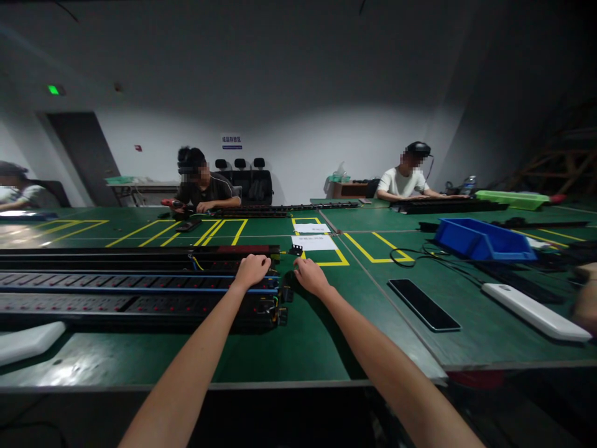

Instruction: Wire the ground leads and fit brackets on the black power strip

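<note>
Several long black power strips [186,304] with red-marked sockets lie side by side on the green table, some edged in blue. My left hand [253,270] rests over the right end of the strips, its fingers curled down around one power strip. Just past the strip ends is my right hand [311,275], low over the table with bent fingers closed together; what they hold, if anything, is hidden. Beyond its fingertips sits a small black bracket [296,250] with light holes. Black end pieces [282,316] and thin wires stick out from the nearer strips.
To the right lie a dark phone [423,304], a white oblong device [535,311], a black cable and a blue bin [482,239]. A white object [30,343] is at the left front. Paper labels [314,242] lie ahead. Co-workers sit across the table; another hand [586,298] shows at right.
</note>
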Demonstrator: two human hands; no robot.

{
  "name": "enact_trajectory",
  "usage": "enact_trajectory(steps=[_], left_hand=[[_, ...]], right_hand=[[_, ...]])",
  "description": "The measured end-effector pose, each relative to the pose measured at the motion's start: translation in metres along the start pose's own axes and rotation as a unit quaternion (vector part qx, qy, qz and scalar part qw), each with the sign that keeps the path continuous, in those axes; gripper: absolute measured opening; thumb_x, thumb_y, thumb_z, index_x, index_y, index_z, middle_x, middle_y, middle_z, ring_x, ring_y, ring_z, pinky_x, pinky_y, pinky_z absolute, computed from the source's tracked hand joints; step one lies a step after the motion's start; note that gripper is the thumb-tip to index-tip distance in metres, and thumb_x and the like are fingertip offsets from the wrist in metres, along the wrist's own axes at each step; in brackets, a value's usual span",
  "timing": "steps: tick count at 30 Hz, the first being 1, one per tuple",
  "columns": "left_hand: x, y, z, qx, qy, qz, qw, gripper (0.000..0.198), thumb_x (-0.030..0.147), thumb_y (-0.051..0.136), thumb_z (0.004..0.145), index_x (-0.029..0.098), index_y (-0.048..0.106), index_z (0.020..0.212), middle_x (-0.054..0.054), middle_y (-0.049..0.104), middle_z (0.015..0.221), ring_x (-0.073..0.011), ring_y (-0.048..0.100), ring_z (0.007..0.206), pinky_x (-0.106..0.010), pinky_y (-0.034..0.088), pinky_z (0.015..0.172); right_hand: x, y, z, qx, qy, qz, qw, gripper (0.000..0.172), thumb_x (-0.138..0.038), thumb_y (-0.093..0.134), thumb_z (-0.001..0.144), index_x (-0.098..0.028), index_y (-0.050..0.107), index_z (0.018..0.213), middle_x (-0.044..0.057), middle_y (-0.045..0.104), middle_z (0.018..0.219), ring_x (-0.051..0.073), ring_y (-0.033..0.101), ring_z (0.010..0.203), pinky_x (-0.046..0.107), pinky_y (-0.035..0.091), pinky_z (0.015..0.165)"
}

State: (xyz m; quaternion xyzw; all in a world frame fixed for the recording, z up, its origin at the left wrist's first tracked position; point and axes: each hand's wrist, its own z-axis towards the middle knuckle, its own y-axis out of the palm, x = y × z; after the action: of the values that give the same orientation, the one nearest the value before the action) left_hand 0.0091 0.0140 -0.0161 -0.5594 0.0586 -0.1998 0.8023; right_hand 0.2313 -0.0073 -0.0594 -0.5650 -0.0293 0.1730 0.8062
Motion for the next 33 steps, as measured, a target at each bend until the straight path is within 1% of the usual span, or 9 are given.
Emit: enact_trajectory(steps=[3,5,8,11,14,16,20,25,33], left_hand=[[0.0,0.001,0.0,0.0,0.0,0.003,1.0,0.045,0.039,0.036,0.101,0.022,0.072,0.08,-0.009,0.075,0.091,-0.0256,0.068,0.095,-0.032,0.045,0.083],[-0.001,0.001,0.001,0.001,0.0,0.004,1.0,0.045,0.04,0.036,0.101,0.023,0.073,0.081,-0.009,0.075,0.092,-0.0253,0.068,0.094,-0.032,0.046,0.082],[-0.001,0.002,0.001,0.003,0.001,0.006,1.0,0.045,0.04,0.036,0.101,0.023,0.072,0.081,-0.009,0.076,0.092,-0.0247,0.068,0.095,-0.031,0.046,0.082],[-0.003,0.003,0.002,0.003,0.003,0.007,1.0,0.045,0.041,0.036,0.101,0.023,0.072,0.08,-0.008,0.075,0.091,-0.0246,0.068,0.094,-0.031,0.046,0.083],[-0.003,0.002,0.002,0.001,0.004,0.008,1.0,0.046,0.041,0.036,0.101,0.023,0.072,0.079,-0.008,0.075,0.091,-0.0246,0.068,0.095,-0.032,0.046,0.084],[-0.003,0.002,0.002,-0.001,0.003,0.007,1.0,0.046,0.041,0.035,0.101,0.023,0.072,0.08,-0.008,0.075,0.091,-0.0245,0.068,0.095,-0.031,0.046,0.084],[-0.002,0.001,0.002,-0.002,0.005,0.005,1.0,0.046,0.041,0.035,0.101,0.023,0.072,0.079,-0.008,0.075,0.091,-0.0243,0.068,0.095,-0.031,0.046,0.084],[-0.002,0.0,0.001,-0.001,0.006,0.002,1.0,0.046,0.04,0.036,0.101,0.023,0.072,0.078,-0.008,0.076,0.092,-0.0254,0.068,0.095,-0.032,0.046,0.084],[-0.001,-0.001,0.001,-0.002,0.003,0.0,1.0,0.046,0.04,0.036,0.101,0.023,0.072,0.079,-0.009,0.075,0.092,-0.0257,0.068,0.096,-0.033,0.046,0.086]], right_hand=[[-0.001,0.001,0.0,0.006,-0.017,-0.004,1.0,0.028,-0.015,0.044,0.099,-0.019,0.058,0.123,0.011,0.068,0.109,0.024,0.058,0.104,0.03,0.04,0.084],[-0.002,0.001,0.0,0.002,-0.031,-0.013,0.999,0.031,-0.011,0.04,0.098,-0.02,0.06,0.119,0.01,0.068,0.105,0.023,0.058,0.101,0.03,0.04,0.082],[-0.005,0.0,0.0,-0.011,-0.059,-0.026,0.998,0.03,-0.011,0.042,0.097,-0.021,0.065,0.112,0.009,0.067,0.103,0.023,0.057,0.099,0.03,0.04,0.084],[-0.01,-0.002,-0.002,-0.014,-0.074,-0.02,0.997,0.028,-0.013,0.045,0.096,-0.02,0.065,0.115,0.01,0.066,0.108,0.023,0.056,0.1,0.03,0.041,0.086],[-0.013,-0.003,-0.003,-0.012,-0.074,-0.017,0.997,0.031,-0.015,0.046,0.097,-0.017,0.063,0.123,0.011,0.065,0.112,0.023,0.055,0.101,0.03,0.041,0.087],[-0.014,-0.003,-0.003,-0.019,-0.077,-0.018,0.997,0.033,-0.014,0.044,0.098,-0.017,0.064,0.125,0.012,0.065,0.111,0.023,0.055,0.102,0.03,0.041,0.087],[-0.016,-0.004,-0.002,-0.042,-0.089,-0.016,0.995,0.031,-0.011,0.043,0.098,-0.017,0.067,0.115,0.011,0.065,0.107,0.023,0.055,0.1,0.029,0.04,0.084],[-0.018,-0.005,-0.004,-0.034,-0.094,-0.005,0.995,0.026,-0.006,0.048,0.093,-0.017,0.065,0.108,0.01,0.064,0.106,0.022,0.053,0.1,0.029,0.039,0.082],[-0.022,-0.008,-0.006,-0.03,-0.086,-0.012,0.996,0.025,-0.006,0.049,0.091,-0.018,0.063,0.108,0.009,0.062,0.107,0.022,0.054,0.098,0.029,0.039,0.082]])
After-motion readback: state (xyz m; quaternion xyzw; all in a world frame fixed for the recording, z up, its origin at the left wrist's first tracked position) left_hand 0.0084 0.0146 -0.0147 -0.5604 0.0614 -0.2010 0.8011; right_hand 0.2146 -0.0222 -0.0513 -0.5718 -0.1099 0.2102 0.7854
